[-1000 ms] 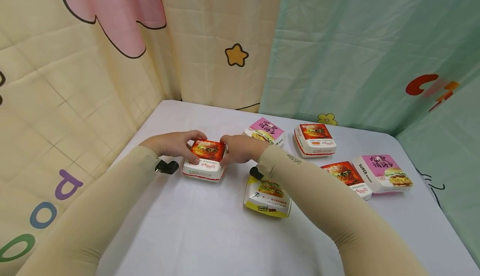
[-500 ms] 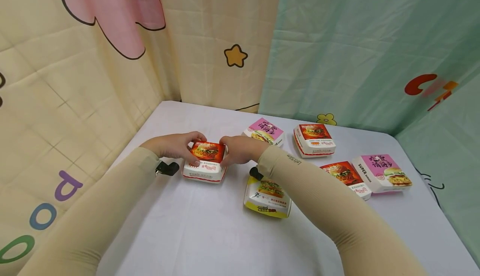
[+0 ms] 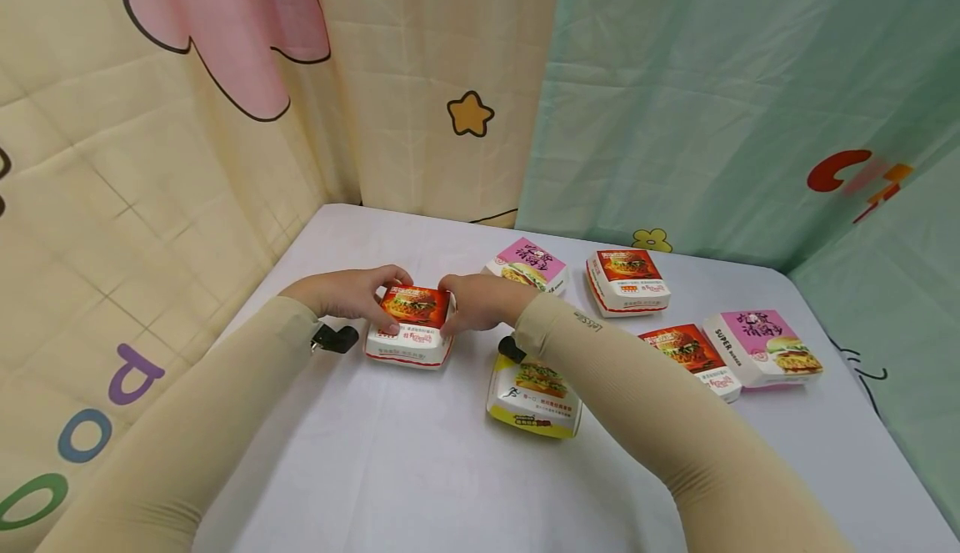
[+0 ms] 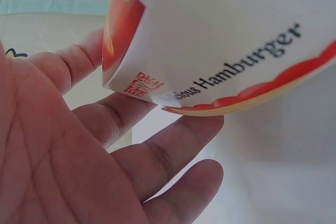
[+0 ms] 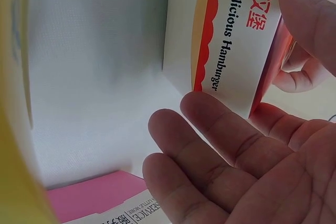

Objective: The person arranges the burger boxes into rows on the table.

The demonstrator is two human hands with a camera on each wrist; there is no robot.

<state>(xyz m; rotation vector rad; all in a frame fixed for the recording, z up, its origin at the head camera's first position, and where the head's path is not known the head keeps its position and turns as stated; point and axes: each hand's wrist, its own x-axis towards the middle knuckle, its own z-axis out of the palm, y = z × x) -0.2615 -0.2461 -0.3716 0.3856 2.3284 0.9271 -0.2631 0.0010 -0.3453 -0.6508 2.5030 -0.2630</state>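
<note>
One red-and-white burger box [image 3: 415, 313], gripped from both sides

Left hand [image 3: 351, 293] and right hand [image 3: 480, 301] grip it between them, toward the left of the white counter [image 3: 405, 461]; yellow-and-white box [image 3: 534, 401] lies nearby, pink-and-white box [image 3: 529, 262] behind the right hand

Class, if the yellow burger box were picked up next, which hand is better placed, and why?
Probably the right hand: it is nearer the yellow burger box, whereas the left hand is beyond the red burger box, which both hold.
</note>
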